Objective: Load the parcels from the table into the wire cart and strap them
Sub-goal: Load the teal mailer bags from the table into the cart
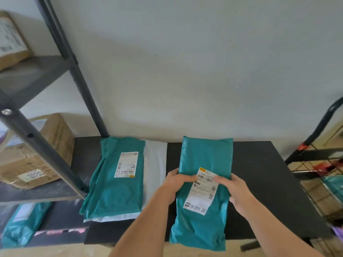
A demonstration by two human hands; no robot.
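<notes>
A long teal mailer parcel (204, 158) with a white shipping label is held over the black table (259, 182); its near end hangs past the table's front edge. My left hand (176, 182) grips its left side and my right hand (233, 186) grips its right side, thumbs on the label. To the left, a second teal parcel (115, 191) lies on a white parcel (156, 164) on the table. The wire cart (319, 182) stands at the right edge, with something teal (334, 184) inside it.
A dark metal shelving unit (37, 141) stands at the left with cardboard boxes (27, 164) on its shelves and another teal parcel (22, 223) on a lower level. A pale wall runs behind the table. The cart's black handle (324, 123) rises at the right.
</notes>
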